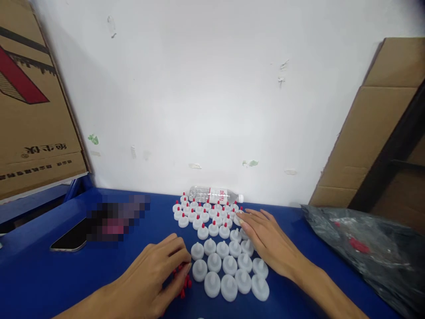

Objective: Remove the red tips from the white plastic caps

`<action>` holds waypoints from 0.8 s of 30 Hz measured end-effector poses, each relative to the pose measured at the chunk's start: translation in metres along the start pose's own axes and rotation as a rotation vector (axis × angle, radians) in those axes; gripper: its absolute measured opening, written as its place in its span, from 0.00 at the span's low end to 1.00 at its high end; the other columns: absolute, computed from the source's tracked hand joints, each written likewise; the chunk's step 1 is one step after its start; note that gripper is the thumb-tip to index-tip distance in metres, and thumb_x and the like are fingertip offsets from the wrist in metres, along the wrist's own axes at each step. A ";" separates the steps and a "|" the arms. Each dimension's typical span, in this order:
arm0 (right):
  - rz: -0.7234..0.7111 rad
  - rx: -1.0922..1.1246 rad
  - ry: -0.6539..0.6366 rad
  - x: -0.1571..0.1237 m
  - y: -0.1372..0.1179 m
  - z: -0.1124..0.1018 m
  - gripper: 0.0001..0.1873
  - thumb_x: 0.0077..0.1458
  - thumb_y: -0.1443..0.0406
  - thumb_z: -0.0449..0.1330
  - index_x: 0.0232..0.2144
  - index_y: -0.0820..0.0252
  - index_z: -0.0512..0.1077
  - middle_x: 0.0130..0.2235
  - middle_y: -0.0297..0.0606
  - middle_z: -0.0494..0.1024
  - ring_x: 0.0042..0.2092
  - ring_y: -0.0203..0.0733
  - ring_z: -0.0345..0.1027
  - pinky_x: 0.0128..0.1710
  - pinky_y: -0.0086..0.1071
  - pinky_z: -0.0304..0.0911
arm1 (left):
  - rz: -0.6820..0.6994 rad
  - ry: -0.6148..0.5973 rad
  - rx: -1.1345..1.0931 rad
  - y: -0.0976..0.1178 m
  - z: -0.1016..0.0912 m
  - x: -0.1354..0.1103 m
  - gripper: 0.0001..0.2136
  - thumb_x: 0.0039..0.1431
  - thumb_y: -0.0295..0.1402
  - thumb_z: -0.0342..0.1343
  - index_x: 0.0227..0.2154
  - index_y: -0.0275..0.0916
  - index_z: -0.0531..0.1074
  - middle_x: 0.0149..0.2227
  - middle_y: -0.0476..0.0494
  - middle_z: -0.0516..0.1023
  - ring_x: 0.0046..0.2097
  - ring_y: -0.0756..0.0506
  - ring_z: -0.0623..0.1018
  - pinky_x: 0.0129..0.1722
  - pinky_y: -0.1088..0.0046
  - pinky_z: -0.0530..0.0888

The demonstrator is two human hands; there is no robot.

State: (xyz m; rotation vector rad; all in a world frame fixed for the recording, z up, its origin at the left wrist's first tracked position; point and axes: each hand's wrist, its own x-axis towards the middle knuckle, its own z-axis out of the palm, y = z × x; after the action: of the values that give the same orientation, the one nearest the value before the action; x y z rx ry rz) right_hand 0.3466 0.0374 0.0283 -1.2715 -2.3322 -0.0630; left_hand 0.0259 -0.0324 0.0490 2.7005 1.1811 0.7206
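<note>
Several white bottle caps [219,248] stand in rows on the blue table [49,283]. The far rows carry small red tips [202,225]; the near rows are bare white. My left hand [156,274] rests beside the near caps with fingers curled over a few small red tips [184,283] lying on the table. My right hand [265,241] lies flat with fingers stretched out, touching the right side of the cap rows.
A clear water bottle [215,195] lies on its side by the white wall. A phone [71,241] lies at the left. A dark plastic bag [372,248] with red pieces sits at the right. Cardboard boxes [29,124] stand on both sides.
</note>
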 end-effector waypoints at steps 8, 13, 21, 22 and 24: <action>0.001 0.021 -0.093 0.001 -0.001 -0.006 0.27 0.77 0.52 0.41 0.64 0.49 0.71 0.63 0.37 0.76 0.69 0.51 0.62 0.72 0.63 0.45 | -0.051 -0.105 0.012 -0.005 0.002 -0.001 0.12 0.72 0.26 0.44 0.40 0.43 0.72 0.41 0.46 0.76 0.42 0.44 0.74 0.36 0.69 0.65; 0.004 0.030 -0.112 0.002 -0.001 -0.011 0.27 0.77 0.52 0.40 0.64 0.48 0.72 0.62 0.36 0.77 0.68 0.52 0.63 0.71 0.65 0.45 | -0.057 -0.129 0.015 -0.005 0.001 -0.002 0.12 0.72 0.26 0.45 0.45 0.46 0.73 0.43 0.47 0.76 0.44 0.44 0.75 0.37 0.69 0.66; 0.003 0.035 -0.098 0.002 -0.002 -0.012 0.26 0.77 0.53 0.41 0.62 0.46 0.73 0.61 0.36 0.78 0.68 0.53 0.64 0.70 0.66 0.47 | -0.058 -0.113 0.048 -0.006 0.002 -0.003 0.16 0.70 0.25 0.45 0.54 0.48 0.68 0.45 0.47 0.76 0.46 0.43 0.76 0.42 0.68 0.71; 0.005 0.032 -0.086 0.002 -0.003 -0.012 0.25 0.77 0.53 0.41 0.62 0.46 0.72 0.61 0.36 0.77 0.68 0.53 0.63 0.71 0.66 0.46 | -0.063 -0.113 0.052 -0.006 0.003 -0.003 0.16 0.70 0.25 0.45 0.55 0.48 0.67 0.45 0.47 0.76 0.46 0.43 0.76 0.43 0.68 0.71; -0.005 0.030 -0.057 0.002 -0.007 -0.014 0.25 0.77 0.53 0.41 0.63 0.46 0.72 0.63 0.36 0.76 0.68 0.52 0.62 0.71 0.66 0.46 | -0.076 -0.128 0.055 -0.006 0.003 -0.002 0.16 0.71 0.25 0.45 0.55 0.49 0.67 0.45 0.47 0.76 0.47 0.42 0.76 0.43 0.67 0.72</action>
State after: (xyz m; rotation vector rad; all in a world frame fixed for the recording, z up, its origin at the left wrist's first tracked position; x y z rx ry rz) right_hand 0.3452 0.0313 0.0431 -1.2685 -2.3760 0.0068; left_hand 0.0221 -0.0297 0.0443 2.6831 1.2820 0.5038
